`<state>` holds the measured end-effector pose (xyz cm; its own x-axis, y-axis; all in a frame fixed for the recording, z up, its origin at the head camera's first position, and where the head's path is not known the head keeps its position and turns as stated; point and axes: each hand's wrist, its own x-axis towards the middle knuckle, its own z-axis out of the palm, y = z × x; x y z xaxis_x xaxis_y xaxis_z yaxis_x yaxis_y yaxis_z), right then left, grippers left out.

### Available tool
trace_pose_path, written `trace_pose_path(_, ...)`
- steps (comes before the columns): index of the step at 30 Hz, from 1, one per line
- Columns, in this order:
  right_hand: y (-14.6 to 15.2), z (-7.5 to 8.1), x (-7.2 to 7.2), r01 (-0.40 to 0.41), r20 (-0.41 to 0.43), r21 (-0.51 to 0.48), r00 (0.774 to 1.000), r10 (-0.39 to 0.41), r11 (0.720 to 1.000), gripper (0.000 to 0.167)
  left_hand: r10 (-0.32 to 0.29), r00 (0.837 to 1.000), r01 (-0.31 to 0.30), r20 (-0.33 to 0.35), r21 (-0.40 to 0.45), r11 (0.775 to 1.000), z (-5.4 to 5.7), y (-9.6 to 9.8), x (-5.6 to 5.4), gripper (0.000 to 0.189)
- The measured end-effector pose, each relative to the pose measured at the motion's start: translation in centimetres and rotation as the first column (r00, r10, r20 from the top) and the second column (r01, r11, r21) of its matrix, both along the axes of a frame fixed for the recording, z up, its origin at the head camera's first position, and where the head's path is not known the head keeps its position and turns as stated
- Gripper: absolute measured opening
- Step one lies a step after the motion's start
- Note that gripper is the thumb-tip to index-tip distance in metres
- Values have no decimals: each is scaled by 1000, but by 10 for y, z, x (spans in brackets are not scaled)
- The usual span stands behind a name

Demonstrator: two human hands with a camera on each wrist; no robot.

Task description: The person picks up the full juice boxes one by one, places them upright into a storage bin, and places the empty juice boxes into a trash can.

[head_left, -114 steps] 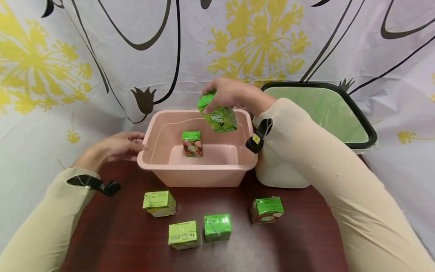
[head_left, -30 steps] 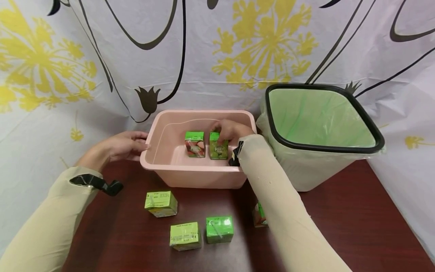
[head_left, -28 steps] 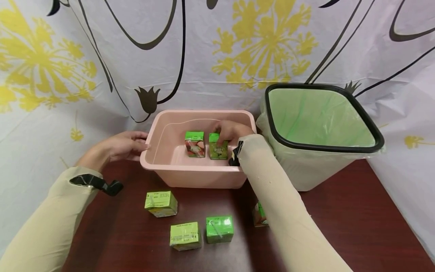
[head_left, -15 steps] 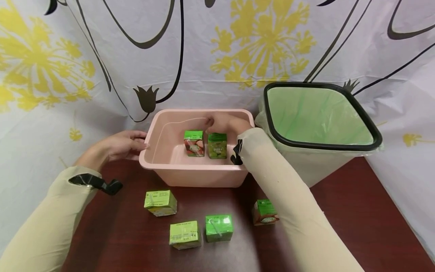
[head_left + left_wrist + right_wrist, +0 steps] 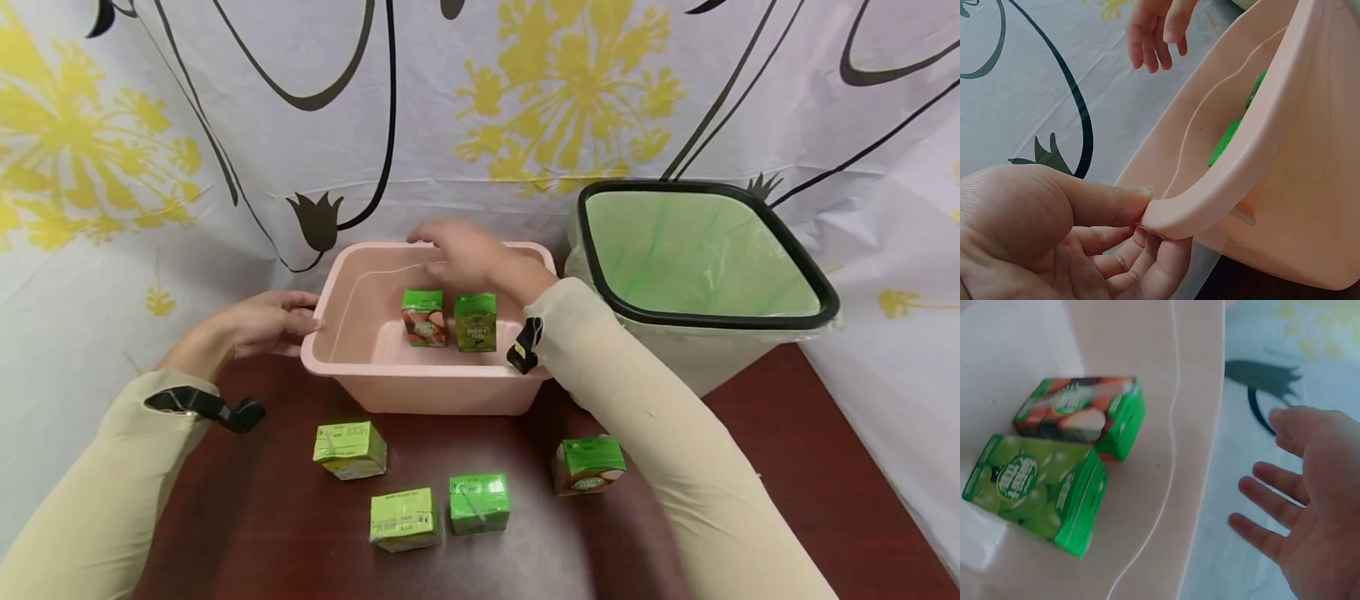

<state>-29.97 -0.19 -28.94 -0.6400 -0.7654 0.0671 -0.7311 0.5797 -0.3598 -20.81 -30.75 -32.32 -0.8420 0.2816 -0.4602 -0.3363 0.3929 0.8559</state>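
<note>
My left hand (image 5: 273, 323) pinches the left rim of a pink plastic basin (image 5: 435, 370), thumb above and fingers below, as the left wrist view shows. Inside the basin two juice boxes stand side by side: a red-and-green one (image 5: 425, 318) and a green one (image 5: 476, 322) to its right. My right hand (image 5: 468, 254) hovers over the basin's back rim, above the two boxes. Its fingers are spread and hold nothing; in the right wrist view the hand (image 5: 1316, 500) is beyond the rim, apart from the boxes.
On the dark table before the basin stand two yellow-green juice boxes, one left (image 5: 350, 450) and one nearer (image 5: 405, 519), a green juice box (image 5: 479, 503), and a brown-and-green juice box (image 5: 588, 465) under the right forearm. A lined bin (image 5: 705, 320) with a black rim stands right of the basin.
The right hand brought the green juice box into the basin, let it go beside the red one, then rose and moved left toward the back rim. The left hand keeps its hold on the rim.
</note>
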Motion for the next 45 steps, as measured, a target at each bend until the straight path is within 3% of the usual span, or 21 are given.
trace_pose_path(7, -4, 4, 36, -122, 7, 116, 993, 122, 986, 65, -1, 1000, 1, 2, 19, 1000, -1, -4, 3, 65)
trace_pose_path(10, 3, 4, 55, -193, -41, 100, 979, 198, 976, 68, 1, 1000, -1, -1, 19, 1000, -1, -4, 3, 66)
trace_pose_path(14, 19, 3, 81, -295, -137, 54, 944, 300, 954, 67, -2, 1000, 2, -1, 14, 1000, -1, -5, 3, 66)
trace_pose_path(20, 52, -2, 114, -361, -144, -1, 923, 357, 932, 68, -7, 1000, 7, -1, 9, 1000, -3, -7, 3, 67)
trace_pose_path(25, 85, -7, 136, -346, -91, -22, 935, 343, 938, 68, -4, 1000, 4, 2, 14, 1000, -3, -7, 3, 66)
trace_pose_path(33, 136, -12, 159, -236, 32, -19, 971, 237, 972, 70, -9, 1000, 9, -1, 12, 1000, -3, -6, 1, 66)
trace_pose_path(38, 166, -22, 169, -205, 37, -74, 978, 208, 976, 67, -10, 1000, 10, -1, 26, 1000, -4, -5, 0, 66)
trace_pose_path(45, 206, -47, 182, -129, 135, -214, 978, 160, 968, 73, -9, 1000, 9, -3, 33, 999, -2, -2, 0, 65)
